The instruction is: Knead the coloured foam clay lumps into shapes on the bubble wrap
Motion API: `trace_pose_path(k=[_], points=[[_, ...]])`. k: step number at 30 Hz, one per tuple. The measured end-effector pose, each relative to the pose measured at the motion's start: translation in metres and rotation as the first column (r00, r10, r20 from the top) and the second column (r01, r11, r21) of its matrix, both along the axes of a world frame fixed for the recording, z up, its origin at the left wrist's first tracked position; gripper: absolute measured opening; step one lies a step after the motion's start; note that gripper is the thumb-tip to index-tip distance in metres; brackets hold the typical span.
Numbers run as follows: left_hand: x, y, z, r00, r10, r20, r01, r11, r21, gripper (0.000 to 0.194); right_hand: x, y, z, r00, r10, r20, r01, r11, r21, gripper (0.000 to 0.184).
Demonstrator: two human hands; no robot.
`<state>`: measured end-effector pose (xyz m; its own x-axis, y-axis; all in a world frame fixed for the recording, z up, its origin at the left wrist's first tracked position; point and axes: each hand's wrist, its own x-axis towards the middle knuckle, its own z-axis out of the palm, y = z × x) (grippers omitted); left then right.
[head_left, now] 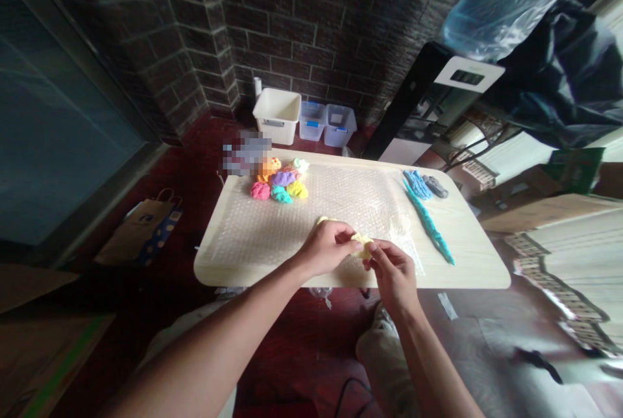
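My left hand (332, 244) and my right hand (393, 269) meet over the front of the table. Between their fingertips they pinch a small pale yellow, crumpled soft piece (361, 246), whose material I cannot make out. Another pale yellow lump (325, 219) shows just behind my left hand, mostly hidden by it. Bubble wrap (350, 191) covers much of the pale wooden table (467, 236) beneath. At the far left of the wrap sits a cluster of soft coloured lumps, among them a purple one (283, 178), a pink one (260, 191) and a teal one (281, 194).
A long turquoise twisted strip (428, 223) lies on the right of the table, near a blue bundle (417, 184) and a grey one (435, 186). Beyond the table stand a white bin (277, 111) and clear boxes (339, 126). Paper bags (136, 230) are on the floor at left.
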<state>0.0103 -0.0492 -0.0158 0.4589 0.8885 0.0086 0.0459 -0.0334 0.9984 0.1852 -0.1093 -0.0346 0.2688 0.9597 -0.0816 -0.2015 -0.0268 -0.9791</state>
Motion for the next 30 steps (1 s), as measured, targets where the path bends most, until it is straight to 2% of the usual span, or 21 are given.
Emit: trace_pose_path(k=[5, 11, 16, 20, 23, 26, 30], points=[[0.004, -0.005, 0.002, 1.000, 0.014, 0.012, -0.013, 0.999, -0.052, 0.023, 0.002, -0.006, -0.002, 0.997, 0.049, 0.052, -0.049, 0.999, 0.015, 0.023], [0.008, -0.010, 0.001, 1.000, 0.008, -0.020, -0.008, 1.000, 0.026, 0.023, 0.001, -0.022, 0.006, 0.998, 0.048, 0.027, -0.048, 0.999, -0.016, 0.032], [0.008, -0.015, 0.000, 0.999, 0.032, -0.007, -0.031, 0.997, 0.066, 0.021, 0.005, -0.041, 0.008, 1.000, 0.012, -0.013, -0.013, 0.999, -0.036, 0.030], [0.006, -0.017, 0.002, 1.000, 0.003, 0.012, -0.004, 0.996, 0.087, 0.020, 0.000, -0.052, 0.012, 0.999, -0.011, 0.047, 0.013, 1.000, -0.028, 0.031], [0.005, -0.018, 0.008, 0.999, -0.003, 0.033, 0.000, 0.995, 0.097, 0.019, -0.006, -0.048, 0.023, 0.988, -0.013, 0.156, 0.012, 1.000, 0.008, 0.032], [0.002, -0.015, 0.014, 0.997, 0.015, 0.073, -0.022, 0.995, 0.096, 0.020, -0.012, -0.032, 0.040, 0.959, -0.016, 0.281, -0.002, 0.998, 0.061, 0.031], [-0.001, -0.007, 0.020, 0.984, 0.078, 0.161, -0.082, 0.996, 0.018, 0.022, -0.015, -0.004, 0.052, 0.945, -0.034, 0.326, 0.001, 0.995, 0.102, 0.029]])
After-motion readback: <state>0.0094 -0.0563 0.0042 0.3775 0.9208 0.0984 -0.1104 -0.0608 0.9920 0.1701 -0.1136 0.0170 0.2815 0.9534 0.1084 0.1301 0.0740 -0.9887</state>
